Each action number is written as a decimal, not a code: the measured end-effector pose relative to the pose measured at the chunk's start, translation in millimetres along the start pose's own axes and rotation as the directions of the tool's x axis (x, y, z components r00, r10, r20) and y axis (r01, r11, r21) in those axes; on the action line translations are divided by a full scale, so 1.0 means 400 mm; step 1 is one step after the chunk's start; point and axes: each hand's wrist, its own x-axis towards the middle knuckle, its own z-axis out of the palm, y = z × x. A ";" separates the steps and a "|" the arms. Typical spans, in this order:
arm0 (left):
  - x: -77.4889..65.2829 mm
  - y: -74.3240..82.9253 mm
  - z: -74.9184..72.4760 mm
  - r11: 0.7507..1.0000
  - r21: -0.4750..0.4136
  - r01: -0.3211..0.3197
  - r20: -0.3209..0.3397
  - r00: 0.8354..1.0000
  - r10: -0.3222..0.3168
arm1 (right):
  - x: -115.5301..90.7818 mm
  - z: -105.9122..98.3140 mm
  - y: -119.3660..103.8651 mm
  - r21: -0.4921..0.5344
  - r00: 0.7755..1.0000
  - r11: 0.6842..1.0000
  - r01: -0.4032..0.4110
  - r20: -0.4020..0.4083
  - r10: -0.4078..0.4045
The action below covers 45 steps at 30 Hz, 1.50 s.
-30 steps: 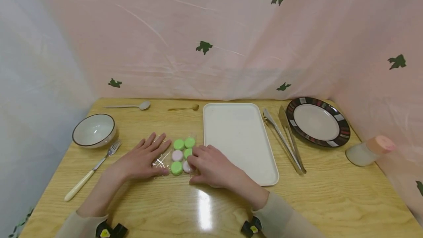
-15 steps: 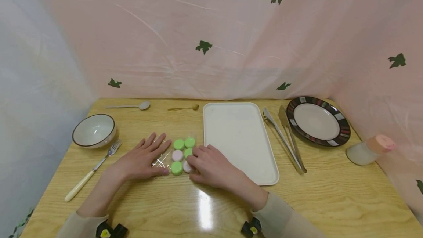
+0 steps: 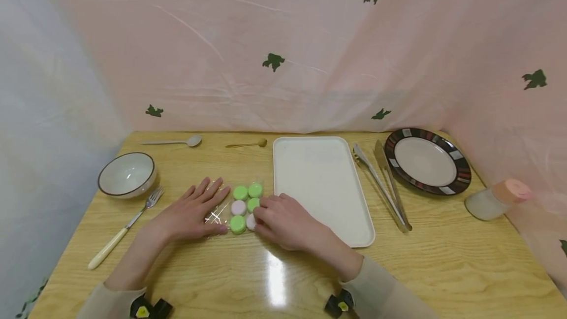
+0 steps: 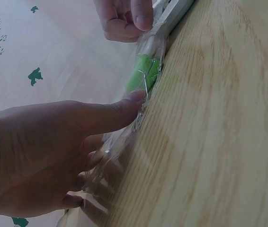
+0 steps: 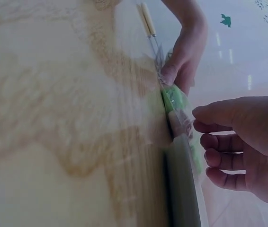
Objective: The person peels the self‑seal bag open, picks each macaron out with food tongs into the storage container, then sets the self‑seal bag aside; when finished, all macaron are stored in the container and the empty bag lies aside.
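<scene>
Two hands met over a clear packet (image 3: 215, 216) on a wooden table (image 3: 212, 279), backed by pinkish cloth (image 3: 212, 63).
The left hand (image 3: 188, 215), fingers spread, pressed the packet's left end; the right hand (image 3: 289, 223), loosely curled and empty, was at the right end, beside one white tray (image 3: 319, 181). Inside sat four green pieces (image 3: 237, 224) and two pale pink pieces (image 3: 238, 207).

tray (image 3: 321, 188) btwn packet (image 3: 238, 207) & plate (image 3: 425, 161) — bowl (image 3: 127, 176) far l.

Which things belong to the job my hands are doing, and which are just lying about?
Likely the job: clear wrapper, green discs, pale pink discs; perhaps white tray.
Lying about: bowl, fork, silver spoon, gold utensil, tongs, patterned plate, jar.
</scene>
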 end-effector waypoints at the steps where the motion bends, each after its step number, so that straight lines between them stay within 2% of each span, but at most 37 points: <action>1: 0.001 -0.001 0.000 1.000 0.001 -0.001 0.000 1.000 0.001 | -0.001 -0.001 0.002 0.007 1.000 1.000 0.000 0.005 0.000; 13: 0.004 -0.003 0.002 1.000 0.001 0.003 0.010 1.000 -0.003 | -0.007 -0.019 0.023 0.076 1.000 0.997 -0.015 0.010 0.014; 27: 0.001 -0.003 -0.004 1.000 -0.014 0.009 0.016 1.000 -0.009 | 0.023 -0.012 0.028 0.082 0.999 0.996 -0.037 0.032 0.034; 39: 0.004 -0.001 -0.001 1.000 -0.009 0.008 0.017 1.000 -0.008 | 0.007 -0.018 0.058 0.124 0.998 0.990 -0.064 0.025 0.061; 45: 0.004 -0.004 0.002 1.000 -0.006 0.011 0.020 1.000 -0.011 | 0.021 -0.014 0.057 0.124 0.997 0.990 -0.070 0.030 0.067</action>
